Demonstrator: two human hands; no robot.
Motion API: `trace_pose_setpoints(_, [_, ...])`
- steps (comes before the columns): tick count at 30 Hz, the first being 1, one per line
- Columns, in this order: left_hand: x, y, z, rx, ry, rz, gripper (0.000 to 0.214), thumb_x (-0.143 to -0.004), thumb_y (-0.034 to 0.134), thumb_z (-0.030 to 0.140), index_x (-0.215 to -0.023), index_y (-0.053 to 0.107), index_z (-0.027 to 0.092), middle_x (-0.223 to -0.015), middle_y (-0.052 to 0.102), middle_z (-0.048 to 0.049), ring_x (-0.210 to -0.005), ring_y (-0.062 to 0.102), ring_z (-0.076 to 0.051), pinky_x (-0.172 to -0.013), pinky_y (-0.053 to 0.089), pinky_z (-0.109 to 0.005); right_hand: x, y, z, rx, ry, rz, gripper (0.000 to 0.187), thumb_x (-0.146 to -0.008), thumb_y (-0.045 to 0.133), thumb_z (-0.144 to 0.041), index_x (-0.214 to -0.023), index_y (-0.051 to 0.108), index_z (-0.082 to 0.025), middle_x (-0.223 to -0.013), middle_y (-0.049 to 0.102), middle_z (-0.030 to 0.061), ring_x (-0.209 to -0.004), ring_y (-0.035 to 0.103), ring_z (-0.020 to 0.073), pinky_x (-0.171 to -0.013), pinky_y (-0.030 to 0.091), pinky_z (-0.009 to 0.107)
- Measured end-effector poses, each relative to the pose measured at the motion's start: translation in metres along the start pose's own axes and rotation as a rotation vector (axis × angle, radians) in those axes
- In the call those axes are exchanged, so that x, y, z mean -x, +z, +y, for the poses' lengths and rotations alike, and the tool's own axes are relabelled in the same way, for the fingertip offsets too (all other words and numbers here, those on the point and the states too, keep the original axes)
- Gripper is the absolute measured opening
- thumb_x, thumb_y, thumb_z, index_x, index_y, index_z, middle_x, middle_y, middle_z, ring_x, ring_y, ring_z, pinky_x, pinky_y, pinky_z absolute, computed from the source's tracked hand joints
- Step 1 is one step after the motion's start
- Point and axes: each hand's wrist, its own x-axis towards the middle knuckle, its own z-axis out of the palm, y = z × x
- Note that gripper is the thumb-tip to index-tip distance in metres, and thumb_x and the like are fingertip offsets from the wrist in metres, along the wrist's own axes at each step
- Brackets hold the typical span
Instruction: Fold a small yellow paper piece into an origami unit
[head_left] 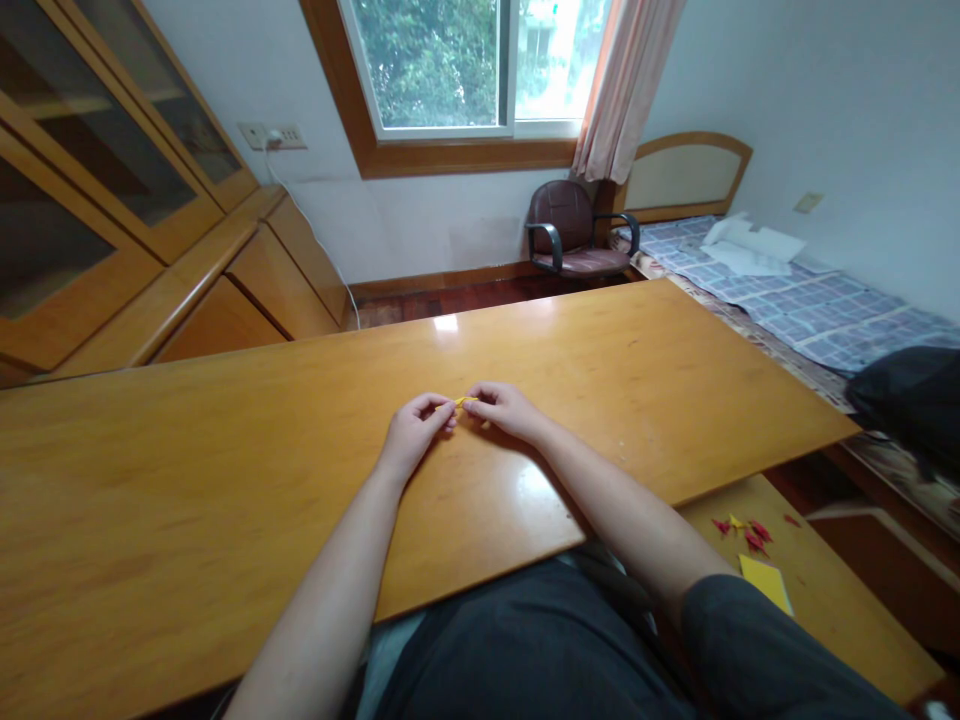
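A small yellow piece of folded paper [464,401] rests just above the wooden table [225,480], pinched from both sides. My left hand [415,430] grips its left end with closed fingertips. My right hand [504,407] pinches its right end, fingers curled together. Both forearms reach out over the table from my lap. Most of the paper is hidden by my fingers.
A lower wooden surface at the right holds a yellow paper sheet [765,581] and small red folded pieces [752,532]. A maroon armchair [574,230] stands under the window. A bed [810,300] runs along the right wall, wooden cabinets [112,200] along the left.
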Motion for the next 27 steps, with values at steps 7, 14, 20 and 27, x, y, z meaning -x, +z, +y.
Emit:
trace_pose_setpoints(7, [-0.0019, -0.0018, -0.0065, -0.116, 0.054, 0.004, 0.036, -0.074, 0.072, 0.050, -0.080, 0.069, 0.015, -0.066, 0.069, -0.0029, -0.060, 0.063, -0.014, -0.060, 0.053, -0.025, -0.0007, 0.0018, -0.0029, 0.097, -0.081, 0.026, 0.028, -0.083, 0.064, -0.040, -0.092, 0.066, -0.013, -0.075, 0.064, 0.0011, -0.064, 0.056, 0.0104, -0.058, 0.043, 0.021])
trace_pose_setpoints(14, [0.0003, -0.0011, -0.0056, -0.282, 0.115, -0.030, 0.030, -0.079, 0.068, 0.046, -0.079, 0.070, 0.016, -0.066, 0.069, -0.0023, -0.060, 0.063, -0.015, -0.061, 0.049, -0.024, -0.0018, 0.0013, -0.0020, 0.103, -0.093, 0.028, 0.023, -0.083, 0.064, -0.036, -0.084, 0.066, -0.012, -0.072, 0.064, 0.0010, -0.064, 0.057, 0.0110, -0.060, 0.043, 0.021])
trace_pose_setpoints(20, [0.0011, 0.0007, -0.0013, -0.301, 0.119, -0.046, 0.026, -0.079, 0.067, 0.042, -0.073, 0.066, 0.016, -0.062, 0.067, -0.0010, -0.057, 0.061, -0.014, -0.059, 0.046, -0.023, -0.0016, 0.0005, -0.0008, 0.142, -0.094, 0.032, 0.020, -0.083, 0.064, -0.032, -0.082, 0.066, -0.012, -0.068, 0.063, -0.0001, -0.060, 0.055, 0.0105, -0.059, 0.042, 0.022])
trace_pose_setpoints(27, [0.0011, 0.0026, -0.0005, -0.302, 0.078, -0.047, 0.028, -0.077, 0.067, 0.044, -0.072, 0.066, 0.016, -0.060, 0.067, -0.0014, -0.054, 0.060, -0.013, -0.056, 0.046, -0.023, -0.0042, 0.0011, -0.0004, 0.220, -0.113, 0.062, 0.013, -0.081, 0.064, -0.025, -0.076, 0.064, -0.013, -0.067, 0.062, -0.0006, -0.064, 0.055, 0.0110, -0.063, 0.041, 0.023])
